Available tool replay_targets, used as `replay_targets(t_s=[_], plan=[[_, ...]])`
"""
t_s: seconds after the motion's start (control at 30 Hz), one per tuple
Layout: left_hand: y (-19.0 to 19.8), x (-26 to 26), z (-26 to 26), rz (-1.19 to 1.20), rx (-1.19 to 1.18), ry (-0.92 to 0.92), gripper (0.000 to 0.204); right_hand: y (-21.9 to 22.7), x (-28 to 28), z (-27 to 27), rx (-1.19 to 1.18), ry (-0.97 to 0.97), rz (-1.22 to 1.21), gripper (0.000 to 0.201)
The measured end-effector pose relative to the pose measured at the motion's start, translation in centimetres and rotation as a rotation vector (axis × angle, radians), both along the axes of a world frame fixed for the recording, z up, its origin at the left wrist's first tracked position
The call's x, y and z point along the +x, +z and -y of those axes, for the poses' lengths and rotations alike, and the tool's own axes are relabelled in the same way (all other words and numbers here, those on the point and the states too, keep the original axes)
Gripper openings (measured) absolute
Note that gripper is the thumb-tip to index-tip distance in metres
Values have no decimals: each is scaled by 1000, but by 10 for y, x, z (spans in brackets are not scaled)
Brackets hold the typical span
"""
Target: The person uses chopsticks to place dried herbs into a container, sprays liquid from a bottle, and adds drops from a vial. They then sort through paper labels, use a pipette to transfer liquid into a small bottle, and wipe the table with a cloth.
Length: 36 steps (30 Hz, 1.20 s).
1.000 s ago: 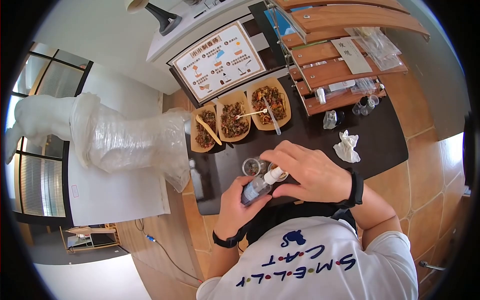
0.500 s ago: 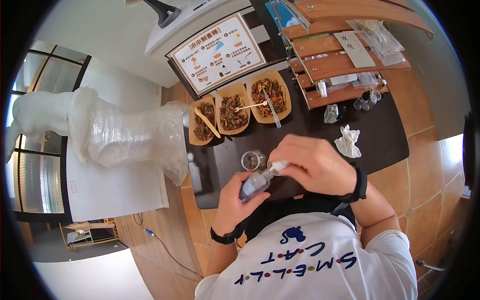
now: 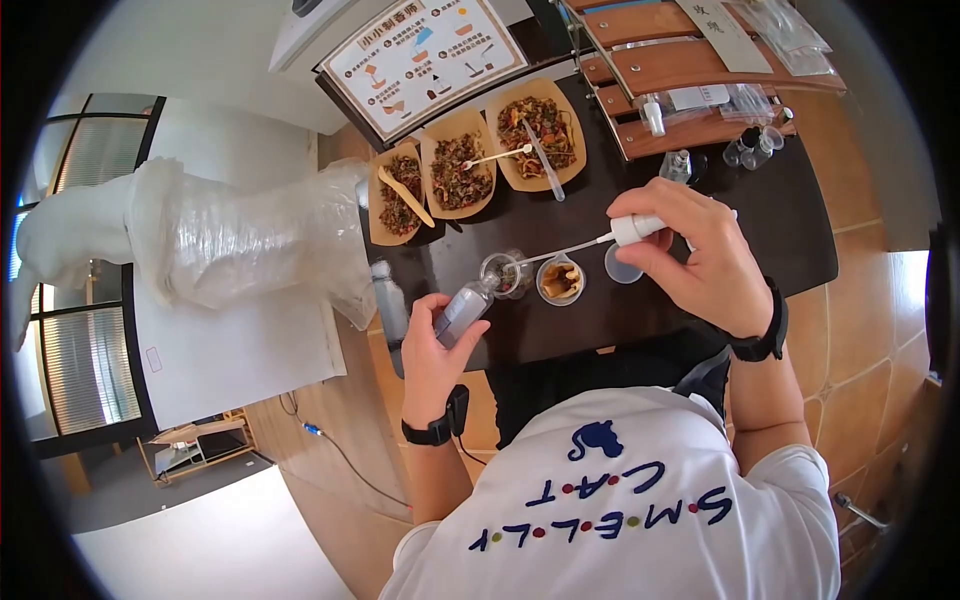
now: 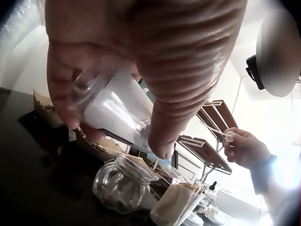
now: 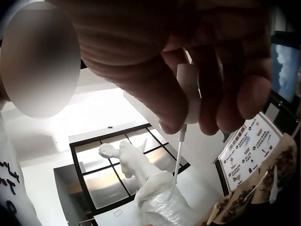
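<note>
Well apart, right hand (image 3: 708,258) pinches pump (image 3: 632,230) (left hand (image 3: 434,358) grips tilted bottle (image 3: 463,311))

Room lies on the near tabletop (image 3: 545,335) — the glass jar (image 3: 521,275) and cup (image 3: 562,302) obstruct just beyond.

The near white T-shirt (image 3: 610,485) reads "SMELLY CAT" in dark letters, upside down in the head view, with coloured dots between them. At the far side, the printed sheet (image 3: 428,68) is headed "小小制香师", its smaller lines too small to read; far right, the paper card (image 3: 727,38) on the wooden rack (image 3: 655,72) says "玫瑰".
</note>
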<state>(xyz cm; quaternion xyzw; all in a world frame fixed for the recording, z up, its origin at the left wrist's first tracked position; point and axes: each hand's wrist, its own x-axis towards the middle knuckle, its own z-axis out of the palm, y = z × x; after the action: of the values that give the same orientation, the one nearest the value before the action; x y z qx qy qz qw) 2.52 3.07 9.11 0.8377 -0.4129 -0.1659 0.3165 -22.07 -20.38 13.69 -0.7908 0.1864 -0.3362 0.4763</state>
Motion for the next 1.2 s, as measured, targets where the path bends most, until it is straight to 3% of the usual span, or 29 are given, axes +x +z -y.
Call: replay_targets(t_s=[0.37, 0.8, 0.9, 0.97, 1.0, 1.07, 1.2], plan=[[23, -7, 16, 367, 12, -121, 45, -4, 1, -2, -4, -4, -25, 26], [36, -8, 28, 466, 47, -191, 46, -11, -1, -1, -4, 12, -14, 27], [34, -8, 25, 314, -74, -136, 46, -11, -1, 0, -10, 6, -31, 27], [29, -5, 19, -30, -165, -88, 44, -12, 1, 1, 38, -1, 3, 27], [29, -6, 17, -30, -164, -86, 44, -11, 1, 1, 39, 1, 3, 27], [28, -8, 16, -351, -257, -74, 44, -10, 3, 1, 55, -8, 38, 26], [24, -9, 13, -478, -289, -62, 44, -8, 3, 2, 51, -5, 42, 25]])
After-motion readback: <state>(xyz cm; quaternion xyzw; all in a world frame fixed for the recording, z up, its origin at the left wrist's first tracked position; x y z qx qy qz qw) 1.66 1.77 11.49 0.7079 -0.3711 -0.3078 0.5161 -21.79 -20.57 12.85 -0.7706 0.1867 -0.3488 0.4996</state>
